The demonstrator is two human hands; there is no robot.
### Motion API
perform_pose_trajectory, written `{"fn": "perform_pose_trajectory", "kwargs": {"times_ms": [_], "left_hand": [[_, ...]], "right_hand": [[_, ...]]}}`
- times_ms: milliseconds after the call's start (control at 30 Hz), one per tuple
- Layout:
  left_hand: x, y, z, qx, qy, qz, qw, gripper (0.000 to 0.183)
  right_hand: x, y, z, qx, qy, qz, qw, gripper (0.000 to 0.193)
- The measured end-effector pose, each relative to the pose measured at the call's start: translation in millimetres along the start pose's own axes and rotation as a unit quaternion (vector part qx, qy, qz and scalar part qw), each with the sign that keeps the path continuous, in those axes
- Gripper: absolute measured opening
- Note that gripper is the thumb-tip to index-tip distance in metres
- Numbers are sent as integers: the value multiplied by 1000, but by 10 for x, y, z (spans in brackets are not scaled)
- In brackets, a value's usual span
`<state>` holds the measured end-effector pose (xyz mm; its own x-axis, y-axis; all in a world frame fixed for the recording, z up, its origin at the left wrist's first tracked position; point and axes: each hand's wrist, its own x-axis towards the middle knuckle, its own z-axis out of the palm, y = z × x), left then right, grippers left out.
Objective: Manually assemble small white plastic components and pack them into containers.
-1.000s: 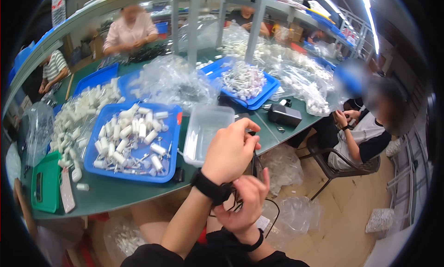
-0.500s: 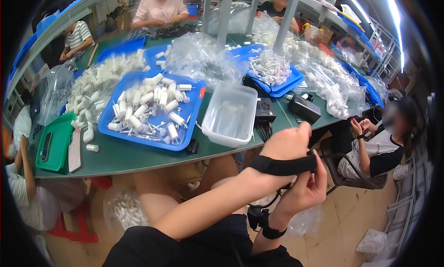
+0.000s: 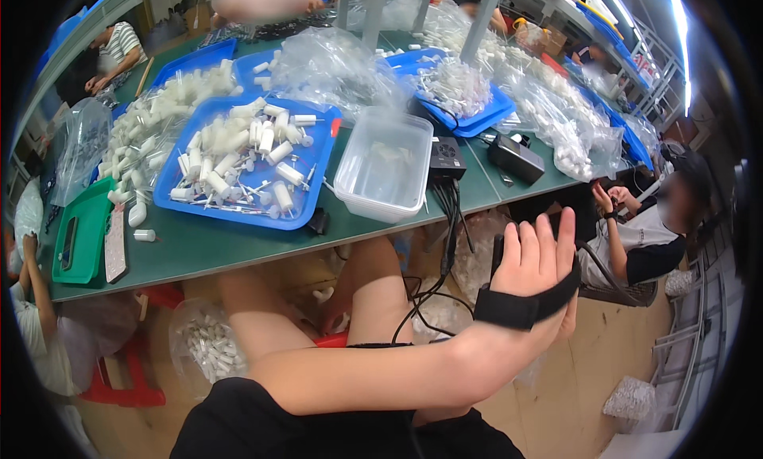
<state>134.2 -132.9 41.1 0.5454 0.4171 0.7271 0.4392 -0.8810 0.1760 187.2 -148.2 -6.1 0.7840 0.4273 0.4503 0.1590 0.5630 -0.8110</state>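
My left forearm crosses my lap to the right, and my left hand (image 3: 534,268) is raised beyond the table's front edge with its fingers stretched upward. A black strap (image 3: 509,309) runs around the back of that hand. Part of a dark object (image 3: 497,256) shows beside its fingers; its kind is unclear. My right hand (image 3: 567,319) is almost wholly hidden behind the left one, close to the strap, and its fingers cannot be made out. Black cables (image 3: 450,236) hang from a black box (image 3: 447,158) on the table, left of my hands.
On the green table (image 3: 238,256) are a blue tray (image 3: 248,217) of white cylindrical parts, a clear plastic container (image 3: 383,173), a green tray (image 3: 97,190) with a phone, and bags of parts. A seated person (image 3: 648,228) is at right. A bag of parts (image 3: 208,344) lies below the table.
My left hand has turned and its fingers now stretch upward. My right hand, visible before at the strap, has gone behind the left. The view has shifted slightly.
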Motion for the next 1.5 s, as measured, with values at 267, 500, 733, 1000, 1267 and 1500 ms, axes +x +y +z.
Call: {"fn": "perform_pose_trajectory", "kwargs": {"times_ms": [267, 500, 733, 1000, 1267, 1500], "left_hand": [[-598, -623, -285, -347, 79, -84, 931, 48], [-760, -1177, -248, -777, -195, -334, 496, 69], [-961, -1350, -422, -753, -97, -300, 578, 74], [-1089, -1393, -412, -737, -146, -263, 605, 42], [-1246, -1336, -303, -689, -234, -318, 608, 32], [-1239, -1384, -443, -661, -197, -297, 661, 76]], "right_hand": [[97, 74, -76, -309, 41, -286, 906, 38], [-411, -1, 61, -332, -332, -514, 718, 26], [-440, -98, 18, -207, -411, -358, 812, 30], [-253, -16, 124, -120, -358, -54, 924, 17], [-302, 135, 341, -108, -492, 51, 862, 16], [-191, 179, 223, -99, -534, -29, 839, 24]]}}
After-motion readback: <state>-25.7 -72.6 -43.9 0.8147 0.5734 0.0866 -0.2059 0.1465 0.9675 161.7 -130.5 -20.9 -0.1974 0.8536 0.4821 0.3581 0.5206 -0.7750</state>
